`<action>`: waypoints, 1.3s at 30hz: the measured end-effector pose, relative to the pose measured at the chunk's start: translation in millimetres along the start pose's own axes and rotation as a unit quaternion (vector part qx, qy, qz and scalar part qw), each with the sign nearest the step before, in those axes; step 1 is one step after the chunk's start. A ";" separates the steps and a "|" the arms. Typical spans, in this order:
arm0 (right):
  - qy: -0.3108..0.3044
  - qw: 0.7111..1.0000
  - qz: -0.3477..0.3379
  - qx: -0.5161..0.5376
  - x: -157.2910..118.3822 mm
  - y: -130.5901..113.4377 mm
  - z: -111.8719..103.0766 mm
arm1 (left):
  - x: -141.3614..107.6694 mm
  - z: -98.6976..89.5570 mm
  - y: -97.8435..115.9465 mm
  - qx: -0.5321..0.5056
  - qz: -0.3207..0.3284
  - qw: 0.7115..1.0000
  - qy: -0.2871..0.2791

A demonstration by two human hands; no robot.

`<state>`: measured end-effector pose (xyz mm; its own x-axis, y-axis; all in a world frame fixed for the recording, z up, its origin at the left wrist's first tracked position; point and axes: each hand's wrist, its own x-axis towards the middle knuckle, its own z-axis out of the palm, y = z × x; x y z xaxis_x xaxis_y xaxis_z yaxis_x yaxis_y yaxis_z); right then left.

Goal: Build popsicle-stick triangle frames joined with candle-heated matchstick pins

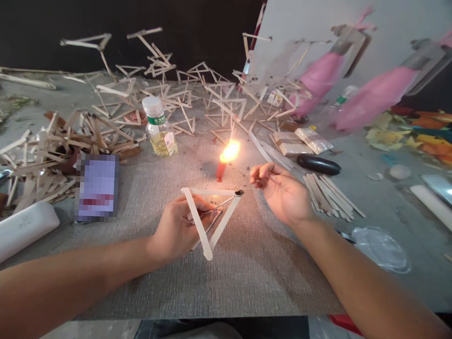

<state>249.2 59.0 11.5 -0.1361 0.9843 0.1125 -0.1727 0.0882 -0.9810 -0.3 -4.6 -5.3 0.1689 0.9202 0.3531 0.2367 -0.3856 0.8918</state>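
Note:
A triangle frame of wooden craft sticks (197, 215) is in my left hand (173, 227), whose fingers close round sticks behind its front face. One corner of the frame, at the upper right, is charred black. Just past the frame burns a red candle (220, 170) with a bright flame (231, 151). To the right of the candle, my right hand (285, 192) hovers with loosely curled fingers partly apart, and I see nothing in it. The nearest thing to it on the right is a bundle of loose craft sticks (331, 196).
Joined stick frames (184, 97) fill the back of the table. At left lie a stick pile (100, 134), a pixelated purple box (97, 184) and a white case (24, 230). A bottle of yellow liquid (160, 129) stands behind. A clear plastic lid (382, 249) lies right.

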 end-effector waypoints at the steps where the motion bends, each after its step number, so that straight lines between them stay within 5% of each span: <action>1: 0.000 1.000 0.003 -0.003 0.3 0.5 0.4 | 0.3 -0.2 0.8 0.001 -0.002 1.000 -0.002; 24: 0.056 0.997 -0.055 -0.019 0.4 2.6 3.8 | -2.1 -0.6 -3.8 0.016 -0.035 0.999 -0.003; 39: 0.087 0.991 -0.016 0.102 -0.9 1.4 7.2 | -1.1 -0.9 -5.6 0.050 -0.030 0.998 -0.001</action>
<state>242.1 57.1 11.2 0.0405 0.9945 0.0966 -0.3696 0.1047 -0.9233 -2.7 -3.4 -10.5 0.1524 0.9420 0.2992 0.3410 -0.3342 0.8786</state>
